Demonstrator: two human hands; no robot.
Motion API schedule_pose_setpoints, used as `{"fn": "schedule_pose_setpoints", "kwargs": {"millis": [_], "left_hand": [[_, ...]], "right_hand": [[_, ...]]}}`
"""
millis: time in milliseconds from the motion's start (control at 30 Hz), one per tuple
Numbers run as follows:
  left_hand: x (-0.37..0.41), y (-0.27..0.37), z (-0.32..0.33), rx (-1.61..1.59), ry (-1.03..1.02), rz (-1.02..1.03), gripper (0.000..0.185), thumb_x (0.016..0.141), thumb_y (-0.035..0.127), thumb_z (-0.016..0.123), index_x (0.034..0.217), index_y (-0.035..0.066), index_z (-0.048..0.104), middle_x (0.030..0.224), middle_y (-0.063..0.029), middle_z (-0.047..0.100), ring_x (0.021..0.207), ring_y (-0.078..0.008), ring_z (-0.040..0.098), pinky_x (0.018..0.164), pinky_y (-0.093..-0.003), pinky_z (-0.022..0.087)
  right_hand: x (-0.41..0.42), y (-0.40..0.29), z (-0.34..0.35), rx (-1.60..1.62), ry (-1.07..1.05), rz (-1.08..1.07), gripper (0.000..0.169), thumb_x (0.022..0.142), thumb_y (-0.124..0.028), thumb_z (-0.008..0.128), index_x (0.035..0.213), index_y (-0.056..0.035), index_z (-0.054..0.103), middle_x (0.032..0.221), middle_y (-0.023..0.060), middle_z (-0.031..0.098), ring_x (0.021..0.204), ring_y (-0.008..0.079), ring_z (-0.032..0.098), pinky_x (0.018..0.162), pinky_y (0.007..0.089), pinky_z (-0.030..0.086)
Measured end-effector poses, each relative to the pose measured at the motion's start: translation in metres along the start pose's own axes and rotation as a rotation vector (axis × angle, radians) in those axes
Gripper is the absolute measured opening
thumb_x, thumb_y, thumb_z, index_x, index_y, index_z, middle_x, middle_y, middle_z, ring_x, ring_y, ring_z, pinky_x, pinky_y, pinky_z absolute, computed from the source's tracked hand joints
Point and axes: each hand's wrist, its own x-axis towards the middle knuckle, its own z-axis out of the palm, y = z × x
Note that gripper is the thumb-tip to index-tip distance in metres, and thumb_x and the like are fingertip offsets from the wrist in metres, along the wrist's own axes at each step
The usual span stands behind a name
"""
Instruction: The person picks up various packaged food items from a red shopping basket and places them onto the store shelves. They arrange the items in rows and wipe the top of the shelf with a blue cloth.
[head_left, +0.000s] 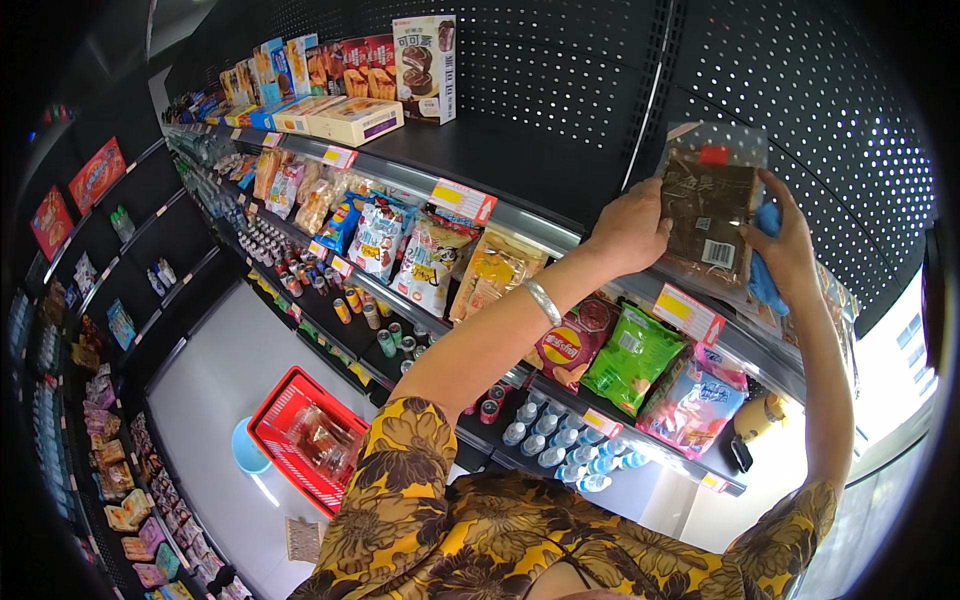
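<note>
My left hand (630, 225) grips the left edge of a brown packaged food bag (709, 206) with a clear plastic top, a red patch and a barcode. On the opposite edge, my right hand (784, 244) holds the same bag, with a blue cloth (766, 262) bunched between palm and bag. The bag is held upright at the front of the upper black shelf (517, 165), near its right end. Other clear-wrapped packs (821, 307) lie just right of it, partly hidden by my right arm.
Boxed snacks (356, 120) stand on the upper shelf's left part. Below are chip bags (634, 360), cans (390, 337) and water bottles (562, 439). On the floor, a red basket (277, 397) with clear packs inside stands by a light-blue basin (250, 450). Another stocked shelf (120, 262) runs along the left.
</note>
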Motion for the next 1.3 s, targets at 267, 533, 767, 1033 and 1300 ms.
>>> {"fn": "schedule_pose_setpoints", "kwargs": {"millis": [267,533,767,1033,1300], "left_hand": [[-0.008,-0.005,-0.021,-0.584,0.366,0.247,0.066,0.081,-0.008,0.054,0.14,-0.001,0.026,0.135,-0.0216,0.043,0.117,-0.0277,0.054,0.095,-0.0327,0.045],[-0.104,0.007,-0.13,-0.568,0.635,0.35,0.084,0.082,-0.003,0.054,0.148,0.0,0.002,0.139,-0.0174,0.035,0.118,-0.0244,0.043,0.104,-0.0365,0.034],[-0.3,-0.059,-0.157,-0.322,0.842,-0.205,0.073,0.091,0.007,0.056,0.149,0.001,0.012,0.148,-0.0148,0.027,0.14,-0.0231,0.026,0.114,-0.035,0.018],[-0.561,-0.085,-0.112,-0.543,1.258,-1.275,0.061,0.079,-0.007,0.053,0.137,0.001,0.035,0.126,-0.0161,0.049,0.116,-0.0245,0.05,0.096,-0.0331,0.042],[-0.663,-0.086,-0.119,-0.503,1.483,-1.525,0.041,0.077,-0.007,0.05,0.118,-0.005,0.05,0.112,-0.0119,0.058,0.099,-0.0186,0.057,0.08,-0.0279,0.045]], "right_hand": [[-0.013,-0.078,-0.005,-0.134,0.271,-0.139,0.075,0.082,-0.005,0.067,0.146,-0.0209,0.032,0.109,0.0149,0.064,0.095,0.0205,0.065,0.076,0.0363,0.054],[-0.04,-0.146,0.054,-0.134,0.532,-0.286,0.062,0.084,-0.02,0.072,0.139,-0.0147,0.044,0.139,0.0127,0.048,0.107,0.0247,0.062,0.086,0.0366,0.055],[-0.105,-0.227,0.201,0.395,-0.074,-0.474,0.058,0.078,0.003,0.07,0.132,0.0028,0.049,0.132,0.0195,0.053,0.094,0.0183,0.064,0.078,0.0302,0.053],[-0.285,-0.257,0.454,0.719,-1.073,-0.299,0.043,0.076,-0.011,0.073,0.116,-0.0012,0.06,0.095,0.0126,0.068,0.086,0.019,0.065,0.078,0.0324,0.05],[-0.384,-0.322,0.53,0.689,-1.479,-0.122,0.035,0.07,-0.018,0.075,0.098,-0.0014,0.064,0.081,0.0138,0.066,0.076,0.0245,0.064,0.071,0.0364,0.05]]}}
